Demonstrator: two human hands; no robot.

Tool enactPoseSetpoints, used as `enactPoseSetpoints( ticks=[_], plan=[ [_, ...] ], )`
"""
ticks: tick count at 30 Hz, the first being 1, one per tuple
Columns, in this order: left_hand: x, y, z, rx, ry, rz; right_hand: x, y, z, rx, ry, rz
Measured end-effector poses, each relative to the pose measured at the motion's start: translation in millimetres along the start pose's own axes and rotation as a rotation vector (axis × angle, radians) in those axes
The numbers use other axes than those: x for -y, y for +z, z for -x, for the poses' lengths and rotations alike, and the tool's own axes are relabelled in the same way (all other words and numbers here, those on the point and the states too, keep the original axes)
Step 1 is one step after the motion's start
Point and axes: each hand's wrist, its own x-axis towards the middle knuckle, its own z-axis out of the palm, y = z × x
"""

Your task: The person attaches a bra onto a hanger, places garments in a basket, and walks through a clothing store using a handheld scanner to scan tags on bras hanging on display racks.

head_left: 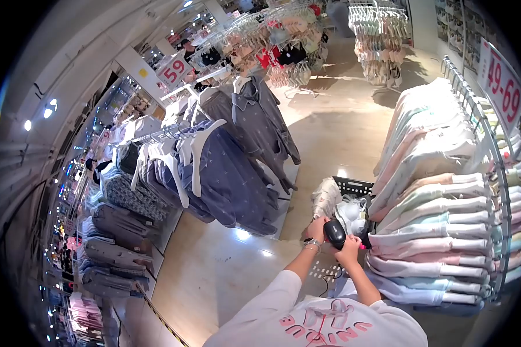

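My right hand (348,251) is closed around a black handheld barcode scanner (334,232) with a rounded head. Something bright pink pokes out beside its fingers. Close against the scanner's left side is my left hand (315,229), with a dark band and a bracelet at the wrist. Its fingers are bent and partly hidden behind the scanner, so I cannot tell what they grip. Just beyond both hands stands a black perforated basket (354,185). White bras (352,213) lie in it, and a cream patterned garment (326,196) hangs over its left side.
Pale folded garments hang close on my right along a metal rack (485,139). To the left, blue pajamas (233,173) and grey pajamas (260,110) hang on white hangers. Underwear racks (379,40) stand farther back. A person (186,48) is in the distance.
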Motion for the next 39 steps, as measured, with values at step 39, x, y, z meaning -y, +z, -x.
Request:
enactPoseSetpoints(
  ticks=[39],
  plan=[
    [-47.0,31.9,-129.4,0.098,-0.007,-0.100,-66.1,21.2,-117.3,-0.086,0.170,-0.076]
  ],
)
